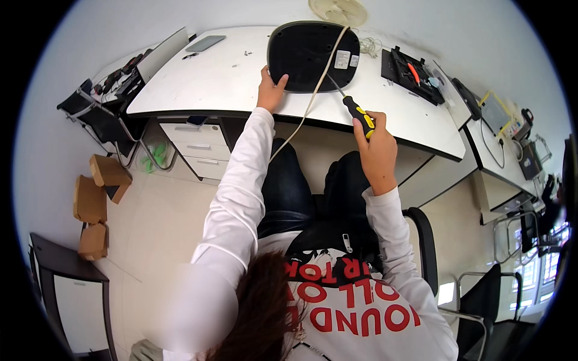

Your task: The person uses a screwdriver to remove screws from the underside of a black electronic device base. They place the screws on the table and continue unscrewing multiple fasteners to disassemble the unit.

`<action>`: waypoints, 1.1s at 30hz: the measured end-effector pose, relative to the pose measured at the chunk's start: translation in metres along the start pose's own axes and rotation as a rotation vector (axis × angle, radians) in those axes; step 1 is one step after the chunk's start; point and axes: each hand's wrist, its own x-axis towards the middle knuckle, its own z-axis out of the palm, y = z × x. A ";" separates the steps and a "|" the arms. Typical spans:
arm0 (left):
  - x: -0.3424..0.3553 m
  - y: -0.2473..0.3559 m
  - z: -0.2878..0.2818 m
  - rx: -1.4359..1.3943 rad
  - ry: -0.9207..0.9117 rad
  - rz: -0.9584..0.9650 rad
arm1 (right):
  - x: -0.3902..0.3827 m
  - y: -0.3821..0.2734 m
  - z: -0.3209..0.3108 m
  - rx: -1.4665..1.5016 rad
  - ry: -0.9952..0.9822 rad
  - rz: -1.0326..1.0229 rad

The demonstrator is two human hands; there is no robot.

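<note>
A black rounded base (298,57) with white labels stands tilted on the desk, its flat underside facing me; it looks like the base of a fan. My left hand (271,89) grips its lower left edge, thumb on the underside. My right hand (379,149) is closed around the black and yellow handle of a screwdriver (360,117). The screwdriver's shaft points up and left, its tip at the lower right part of the underside. A pale power cord (313,99) crosses the base and hangs over the desk's front edge toward my lap.
White desk (198,84) holds a grey flat tablet-like object (206,43) and small loose parts (248,53). Behind the base are pale fan blades (338,11) and coiled cord (368,46). An open black tool case (415,75) lies right. Cardboard boxes (90,198) sit on the floor.
</note>
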 end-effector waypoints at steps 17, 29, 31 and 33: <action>0.001 0.007 -0.010 -0.160 -0.124 -0.018 | 0.004 0.013 0.011 0.123 0.155 -0.124; 0.002 0.000 -0.010 -0.230 -0.135 0.007 | 0.004 0.005 0.002 0.202 0.073 -0.066; 0.001 -0.002 -0.007 -0.240 -0.115 0.003 | 0.005 0.003 0.003 0.216 0.079 -0.079; 0.002 -0.003 -0.003 -0.228 -0.102 0.017 | 0.004 0.004 0.003 0.217 0.094 -0.111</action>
